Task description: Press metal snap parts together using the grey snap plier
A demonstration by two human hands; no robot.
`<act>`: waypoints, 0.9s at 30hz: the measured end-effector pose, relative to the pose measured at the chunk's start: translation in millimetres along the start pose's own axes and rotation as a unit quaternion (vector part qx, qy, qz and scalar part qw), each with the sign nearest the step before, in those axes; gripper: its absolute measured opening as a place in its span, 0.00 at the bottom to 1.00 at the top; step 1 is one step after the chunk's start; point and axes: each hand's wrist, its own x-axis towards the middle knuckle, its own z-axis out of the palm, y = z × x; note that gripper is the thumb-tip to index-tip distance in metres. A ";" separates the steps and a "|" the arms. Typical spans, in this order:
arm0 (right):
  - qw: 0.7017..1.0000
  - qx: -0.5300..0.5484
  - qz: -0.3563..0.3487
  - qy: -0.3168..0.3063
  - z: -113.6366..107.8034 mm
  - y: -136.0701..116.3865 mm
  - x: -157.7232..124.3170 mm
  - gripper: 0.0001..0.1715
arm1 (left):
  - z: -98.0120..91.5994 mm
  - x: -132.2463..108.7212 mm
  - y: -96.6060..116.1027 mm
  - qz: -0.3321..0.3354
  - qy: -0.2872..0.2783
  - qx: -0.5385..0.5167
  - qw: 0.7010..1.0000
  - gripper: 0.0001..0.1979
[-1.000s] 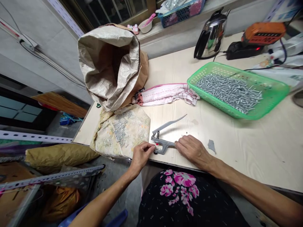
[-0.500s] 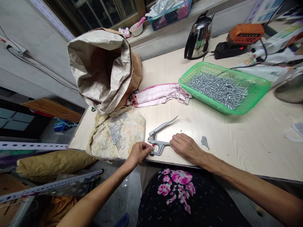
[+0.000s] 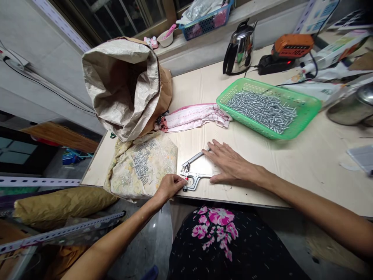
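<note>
Grey snap-fastener pliers (image 3: pixel 197 177) lie on the table near its front edge, handles spread, with a spring and a red piece at the jaw. My left hand (image 3: pixel 170 186) is closed in a pinch right at that jaw; whatever sits between the fingertips is too small to make out. Over the handles my right hand (image 3: pixel 233 163) is open, its fingers spread across the upper handle's end and its thumb by the lower handle's end. Left of the pliers, small silvery metal pieces (image 3: pixel 141 165) lie piled on a patterned cloth (image 3: pixel 163 155).
A green basket (image 3: pixel 309 116) of small metal pieces stands at the right. Behind the cloth is a large open paper sack (image 3: pixel 122 89). A pink-white cloth (image 3: pixel 192 118), a steel kettle (image 3: pixel 240 48) and an orange battery on a charger (image 3: pixel 293 46) are further back.
My right hand has opened from a closed grip at the lower handle's end and spread up over the upper handle. My left hand stays at the jaw. The view has shifted slightly.
</note>
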 end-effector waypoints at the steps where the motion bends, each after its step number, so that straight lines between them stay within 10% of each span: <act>1: 1.000 -0.003 -0.003 -0.013 -0.6 3.4 2.5 0.61 | 0.2 -0.3 0.5 0.000 0.000 0.000 1.000 0.17; 15: 1.000 -0.027 0.002 -0.012 -16.8 -20.0 0.6 0.39 | 4.7 -9.0 -2.1 0.014 0.022 0.064 0.998 0.18; 20: 1.000 -0.008 -0.004 0.008 -10.4 -23.6 -4.6 0.37 | 22.8 -18.1 16.0 0.218 0.180 0.203 0.938 0.15; 27: 0.999 0.021 0.025 0.035 -3.5 -20.1 -12.9 0.45 | 21.3 32.1 57.1 0.375 0.031 0.298 0.877 0.35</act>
